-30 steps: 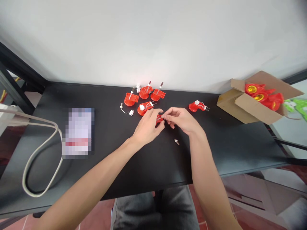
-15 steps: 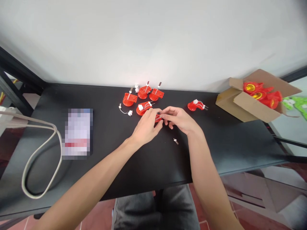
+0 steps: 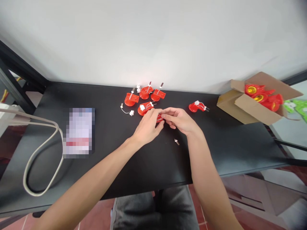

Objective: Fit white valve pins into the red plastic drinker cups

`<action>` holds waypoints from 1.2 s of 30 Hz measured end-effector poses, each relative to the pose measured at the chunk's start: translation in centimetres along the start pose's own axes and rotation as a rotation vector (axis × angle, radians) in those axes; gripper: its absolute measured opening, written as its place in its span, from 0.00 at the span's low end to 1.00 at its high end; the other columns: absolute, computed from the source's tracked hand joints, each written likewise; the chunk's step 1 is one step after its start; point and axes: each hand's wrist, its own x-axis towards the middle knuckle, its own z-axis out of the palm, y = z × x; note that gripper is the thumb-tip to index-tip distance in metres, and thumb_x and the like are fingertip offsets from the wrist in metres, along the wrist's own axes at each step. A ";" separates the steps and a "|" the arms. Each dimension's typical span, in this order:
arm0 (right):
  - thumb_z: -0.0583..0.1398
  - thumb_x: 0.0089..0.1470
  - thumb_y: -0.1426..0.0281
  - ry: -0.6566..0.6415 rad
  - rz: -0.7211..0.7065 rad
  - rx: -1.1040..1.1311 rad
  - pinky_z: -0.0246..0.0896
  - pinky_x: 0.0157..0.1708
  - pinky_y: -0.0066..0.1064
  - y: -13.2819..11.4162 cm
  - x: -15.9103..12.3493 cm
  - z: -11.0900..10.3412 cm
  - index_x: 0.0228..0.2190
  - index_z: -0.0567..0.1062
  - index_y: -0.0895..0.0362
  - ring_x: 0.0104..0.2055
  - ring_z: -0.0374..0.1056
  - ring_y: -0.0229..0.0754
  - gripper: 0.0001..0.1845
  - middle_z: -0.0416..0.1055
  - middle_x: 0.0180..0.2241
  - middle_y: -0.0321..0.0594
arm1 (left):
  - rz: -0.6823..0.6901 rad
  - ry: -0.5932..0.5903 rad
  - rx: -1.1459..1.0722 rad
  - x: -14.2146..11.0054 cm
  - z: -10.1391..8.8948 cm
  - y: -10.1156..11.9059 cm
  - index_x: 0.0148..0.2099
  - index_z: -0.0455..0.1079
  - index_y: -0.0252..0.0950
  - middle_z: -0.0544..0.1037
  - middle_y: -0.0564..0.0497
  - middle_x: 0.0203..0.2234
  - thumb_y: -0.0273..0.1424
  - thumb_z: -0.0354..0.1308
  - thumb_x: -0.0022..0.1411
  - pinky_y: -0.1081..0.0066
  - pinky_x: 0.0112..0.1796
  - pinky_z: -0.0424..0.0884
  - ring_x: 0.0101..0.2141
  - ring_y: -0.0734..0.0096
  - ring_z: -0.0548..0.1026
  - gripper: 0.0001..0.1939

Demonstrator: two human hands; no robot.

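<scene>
The left hand point(image 3: 146, 126) grips the red plastic part point(image 3: 160, 118) at its own 2 o'clock, apparently steadying it for the right hand point(image 3: 178, 119), whose fingertips touch the part's far end; whether they grip cannot be told. A loose metal-tipped piece point(image 3: 177, 142) lies at the part's 5 o'clock, presumably for easy reach.

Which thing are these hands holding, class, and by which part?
The left hand holds a red piece by its mostly hidden end. The right hand is at the other end; what exactly it pinches cannot be told.
</scene>
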 end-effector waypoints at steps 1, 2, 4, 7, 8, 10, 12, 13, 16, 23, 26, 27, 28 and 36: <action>0.73 0.47 0.58 0.003 0.001 0.014 0.50 0.17 0.25 0.0 0.0 0.1 0.37 0.80 0.56 0.20 0.55 0.30 0.19 0.66 0.22 0.31 | 0.000 -0.004 0.001 0.0 0.0 0.0 0.54 0.64 0.37 0.74 0.44 0.47 0.27 0.53 0.68 0.55 0.52 0.73 0.50 0.59 0.72 0.13; 0.73 0.47 0.58 0.006 0.002 0.032 0.48 0.16 0.25 0.0 0.0 0.2 0.37 0.79 0.56 0.20 0.54 0.30 0.19 0.65 0.22 0.31 | 0.000 -0.008 0.001 0.0 0.0 0.0 0.54 0.64 0.37 0.73 0.44 0.47 0.27 0.53 0.68 0.55 0.52 0.72 0.51 0.58 0.72 0.13; 0.74 0.45 0.59 0.009 0.006 0.073 0.46 0.16 0.25 -0.2 0.0 0.3 0.36 0.78 0.56 0.20 0.54 0.29 0.20 0.65 0.22 0.30 | 0.004 -0.013 0.000 0.0 0.0 0.0 0.55 0.64 0.37 0.73 0.44 0.47 0.27 0.52 0.69 0.55 0.53 0.72 0.52 0.58 0.72 0.13; 0.75 0.43 0.59 0.015 0.024 0.119 0.44 0.16 0.24 -0.3 0.0 0.5 0.34 0.76 0.56 0.20 0.53 0.28 0.21 0.66 0.23 0.30 | 0.017 -0.019 -0.004 0.0 -0.1 0.0 0.55 0.64 0.38 0.73 0.45 0.47 0.26 0.52 0.69 0.56 0.53 0.71 0.52 0.59 0.72 0.13; 0.75 0.42 0.59 0.017 0.029 0.128 0.43 0.16 0.24 -0.3 0.0 0.5 0.35 0.75 0.56 0.20 0.52 0.28 0.22 0.66 0.24 0.30 | 0.021 -0.021 -0.005 0.1 -0.1 0.0 0.54 0.64 0.38 0.73 0.45 0.47 0.26 0.52 0.69 0.57 0.53 0.71 0.52 0.59 0.72 0.12; 0.75 0.42 0.59 0.020 0.033 0.139 0.43 0.16 0.24 -0.2 0.0 0.5 0.35 0.75 0.55 0.19 0.52 0.27 0.23 0.67 0.25 0.30 | 0.024 -0.026 -0.007 0.1 -0.2 -0.1 0.54 0.64 0.37 0.73 0.44 0.47 0.26 0.52 0.69 0.57 0.53 0.71 0.51 0.60 0.72 0.12; 0.75 0.42 0.59 0.022 0.030 0.142 0.44 0.16 0.24 -0.1 0.0 0.6 0.36 0.74 0.55 0.19 0.52 0.27 0.24 0.68 0.25 0.31 | 0.021 -0.023 -0.011 0.1 -0.1 -0.2 0.54 0.64 0.36 0.73 0.44 0.48 0.26 0.52 0.69 0.57 0.53 0.72 0.51 0.60 0.72 0.12; 0.75 0.42 0.58 0.026 0.026 0.137 0.44 0.16 0.24 0.0 0.0 0.7 0.36 0.74 0.55 0.19 0.52 0.27 0.24 0.68 0.26 0.31 | 0.018 -0.016 -0.013 0.1 -0.1 -0.2 0.54 0.63 0.36 0.73 0.43 0.48 0.26 0.52 0.69 0.57 0.53 0.72 0.51 0.59 0.72 0.13; 0.74 0.44 0.57 0.047 0.001 0.081 0.47 0.16 0.24 -0.2 0.0 0.6 0.38 0.75 0.56 0.20 0.54 0.29 0.24 0.69 0.26 0.32 | 0.010 0.007 -0.010 0.1 0.1 -0.3 0.55 0.63 0.36 0.73 0.42 0.49 0.27 0.52 0.69 0.56 0.53 0.72 0.53 0.58 0.72 0.13; 0.68 0.52 0.55 0.319 -0.066 -0.315 0.59 0.25 0.29 -0.4 -4.7 -0.9 0.38 0.77 0.55 0.29 0.64 0.36 0.18 0.72 0.34 0.38 | -0.039 0.042 0.032 0.1 0.1 -0.1 0.56 0.63 0.36 0.73 0.41 0.51 0.29 0.53 0.68 0.56 0.50 0.75 0.50 0.59 0.74 0.14; 0.68 0.51 0.56 0.322 -0.022 -0.502 0.62 0.30 0.33 1.1 -8.7 -0.8 0.35 0.79 0.55 0.28 0.62 0.38 0.16 0.70 0.30 0.37 | -0.058 0.056 0.029 0.1 0.0 0.1 0.54 0.64 0.36 0.75 0.43 0.48 0.28 0.52 0.68 0.59 0.44 0.76 0.43 0.62 0.76 0.13; 0.68 0.51 0.57 0.308 -0.033 -0.550 0.62 0.31 0.34 1.8 -9.8 -0.6 0.35 0.79 0.54 0.29 0.62 0.39 0.15 0.71 0.32 0.38 | -0.059 0.058 0.022 0.1 0.0 0.1 0.54 0.64 0.36 0.75 0.44 0.47 0.27 0.51 0.68 0.61 0.43 0.76 0.42 0.64 0.76 0.13; 0.67 0.52 0.58 0.307 -0.047 -0.580 0.62 0.32 0.34 2.4 -10.7 -0.4 0.35 0.80 0.54 0.30 0.63 0.40 0.13 0.71 0.33 0.39 | -0.059 0.060 0.015 0.1 0.0 0.2 0.54 0.65 0.37 0.76 0.44 0.46 0.26 0.51 0.68 0.62 0.42 0.76 0.41 0.65 0.76 0.13; 0.61 0.59 0.63 0.380 -0.161 -0.635 0.63 0.34 0.36 4.2 -10.7 0.8 0.28 0.76 0.54 0.31 0.63 0.41 0.11 0.72 0.36 0.42 | 0.049 0.157 0.002 0.2 0.1 0.0 0.50 0.67 0.36 0.77 0.45 0.48 0.26 0.53 0.68 0.66 0.44 0.74 0.46 0.66 0.76 0.09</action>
